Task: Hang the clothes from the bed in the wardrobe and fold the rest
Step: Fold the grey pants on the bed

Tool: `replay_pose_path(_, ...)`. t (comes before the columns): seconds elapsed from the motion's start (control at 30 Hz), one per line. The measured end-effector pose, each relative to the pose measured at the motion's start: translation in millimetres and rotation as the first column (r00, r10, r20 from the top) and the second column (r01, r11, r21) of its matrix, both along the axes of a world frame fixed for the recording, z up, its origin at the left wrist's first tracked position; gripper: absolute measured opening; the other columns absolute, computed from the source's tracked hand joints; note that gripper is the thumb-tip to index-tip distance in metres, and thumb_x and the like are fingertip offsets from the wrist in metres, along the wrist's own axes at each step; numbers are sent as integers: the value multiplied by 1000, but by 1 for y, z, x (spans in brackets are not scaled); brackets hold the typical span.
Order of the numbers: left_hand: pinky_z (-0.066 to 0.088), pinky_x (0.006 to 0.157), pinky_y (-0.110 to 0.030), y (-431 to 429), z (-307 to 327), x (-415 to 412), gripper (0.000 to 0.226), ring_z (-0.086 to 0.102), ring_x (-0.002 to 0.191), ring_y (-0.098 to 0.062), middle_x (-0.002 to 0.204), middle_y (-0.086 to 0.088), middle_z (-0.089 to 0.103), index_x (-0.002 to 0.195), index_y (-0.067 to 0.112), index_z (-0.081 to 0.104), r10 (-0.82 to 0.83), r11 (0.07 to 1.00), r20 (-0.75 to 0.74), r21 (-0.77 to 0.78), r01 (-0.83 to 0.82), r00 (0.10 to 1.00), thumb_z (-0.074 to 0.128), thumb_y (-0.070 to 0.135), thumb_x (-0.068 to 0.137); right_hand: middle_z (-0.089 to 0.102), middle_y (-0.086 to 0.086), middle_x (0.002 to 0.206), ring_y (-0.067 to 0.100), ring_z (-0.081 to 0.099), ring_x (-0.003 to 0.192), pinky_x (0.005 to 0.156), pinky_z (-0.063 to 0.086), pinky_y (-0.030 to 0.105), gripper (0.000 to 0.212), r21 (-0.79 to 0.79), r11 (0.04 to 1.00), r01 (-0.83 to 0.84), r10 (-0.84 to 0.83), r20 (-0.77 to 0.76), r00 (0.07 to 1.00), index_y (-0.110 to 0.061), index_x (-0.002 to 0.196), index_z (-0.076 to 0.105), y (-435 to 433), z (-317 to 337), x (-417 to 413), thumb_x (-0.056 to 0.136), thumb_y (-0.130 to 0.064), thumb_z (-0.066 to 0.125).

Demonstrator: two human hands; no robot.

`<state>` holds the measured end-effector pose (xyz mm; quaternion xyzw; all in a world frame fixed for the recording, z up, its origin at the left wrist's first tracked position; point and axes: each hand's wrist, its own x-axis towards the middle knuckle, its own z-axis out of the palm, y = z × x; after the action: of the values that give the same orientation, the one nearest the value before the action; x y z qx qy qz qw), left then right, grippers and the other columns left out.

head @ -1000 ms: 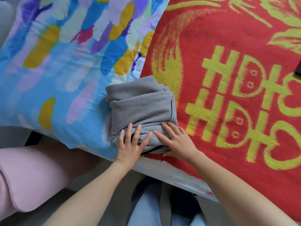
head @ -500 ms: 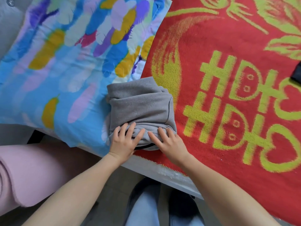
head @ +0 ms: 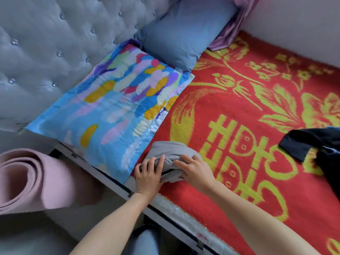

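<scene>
A folded grey garment (head: 169, 150) lies at the near edge of the bed, on the red and yellow blanket (head: 239, 111) beside a colourful pillow (head: 114, 111). My left hand (head: 149, 174) cups the bundle's left end with its fingers curled over the top. My right hand (head: 196, 169) wraps round the right end, thumb on top. The bundle is squeezed between them and its near side is hidden. A dark navy garment (head: 312, 144) lies crumpled on the blanket at the right edge.
A padded grey headboard (head: 46, 52) rises at the left. A blue pillow (head: 182, 35) and a purple cloth (head: 233, 24) sit at the head of the bed. A rolled pink mat (head: 36, 181) stands beside the bed frame (head: 165, 214).
My head has lifted and drawn back, so more of the bed shows. Both hands went from pressing flat on the grey bundle to cupping its two ends, and it looks more bunched.
</scene>
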<state>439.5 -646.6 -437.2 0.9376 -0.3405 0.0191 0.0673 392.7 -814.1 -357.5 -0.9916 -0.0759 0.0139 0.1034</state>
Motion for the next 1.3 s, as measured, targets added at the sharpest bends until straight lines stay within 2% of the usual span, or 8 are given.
replay_pose_path(0.17, 51, 60, -36, 28, 71, -38, 97, 66, 74, -27, 94, -8, 69, 124, 16, 42, 142, 989, 79, 25, -145, 987, 87, 33, 39, 46, -4, 135, 25, 48, 103, 75, 48, 34, 40, -86, 989, -123, 104, -197, 975, -35, 132, 46, 6, 47, -10, 92, -35, 50)
replay_pose_path(0.4, 53, 60, -41, 114, 144, -156, 98, 65, 76, -31, 94, -12, 67, 116, 14, 67, 515, 844, 115, 108, -526, 849, 88, 40, 24, 61, 5, 121, 32, 62, 90, 59, 54, 38, 39, 3, 814, -581, 581, 14, 814, -27, 118, 64, 93, 97, -46, 79, -29, 62)
replay_pose_path(0.57, 51, 61, -40, 195, 186, -257, 105, 62, 76, -27, 92, -7, 65, 121, 18, 63, 764, 615, 131, 149, -774, 632, 87, 49, 24, 39, -9, 144, 21, 48, 116, 85, 48, 33, 45, 8, 604, -797, 792, 100, 602, -40, 137, 42, 198, 112, -82, 93, -29, 43)
replay_pose_path(0.7, 51, 61, -40, 257, 204, -327, 114, 62, 75, -26, 92, -7, 65, 126, 17, 47, 850, 473, 163, 178, -863, 500, 86, 49, 24, 41, -10, 142, 21, 49, 115, 83, 48, 31, 46, 15, 474, -881, 871, 138, 471, -42, 136, 42, 283, 120, -127, 91, -28, 42)
replay_pose_path(0.87, 50, 59, -37, 329, 201, -396, 106, 64, 74, -26, 92, -7, 67, 118, 10, 65, 915, 330, 160, 232, -915, 371, 88, 50, 23, 41, -6, 142, 23, 47, 118, 84, 49, 34, 46, 16, 375, -927, 920, 118, 374, -39, 138, 41, 373, 118, -183, 93, -26, 42)
replay_pose_path(1.07, 48, 56, -35, 444, 186, -472, 106, 61, 69, -23, 87, -5, 66, 116, 14, 55, 937, 297, 126, 199, -934, 325, 89, 47, 22, 40, -5, 144, 26, 48, 117, 80, 50, 36, 46, -20, 305, -952, 950, 80, 302, -37, 139, 40, 497, 99, -249, 94, -27, 43)
replay_pose_path(1.2, 48, 56, -34, 521, 171, -513, 107, 60, 67, -22, 85, -3, 65, 112, 17, 45, 953, 278, 71, 180, -943, 295, 89, 47, 19, 70, 2, 103, 25, 66, 70, 41, 50, 24, 50, -29, 208, -978, 964, 174, 200, -24, 109, 71, 571, 99, -296, 60, -17, 83)
replay_pose_path(1.3, 47, 57, -35, 567, 156, -532, 107, 60, 68, -23, 83, -3, 64, 111, 18, 45, 962, 265, 11, 182, -947, 271, 89, 46, 17, 71, -3, 91, 17, 64, 59, 33, 42, 18, 59, -28, 222, -975, 968, 123, 217, -25, 100, 74, 614, 88, -320, 43, -20, 90)
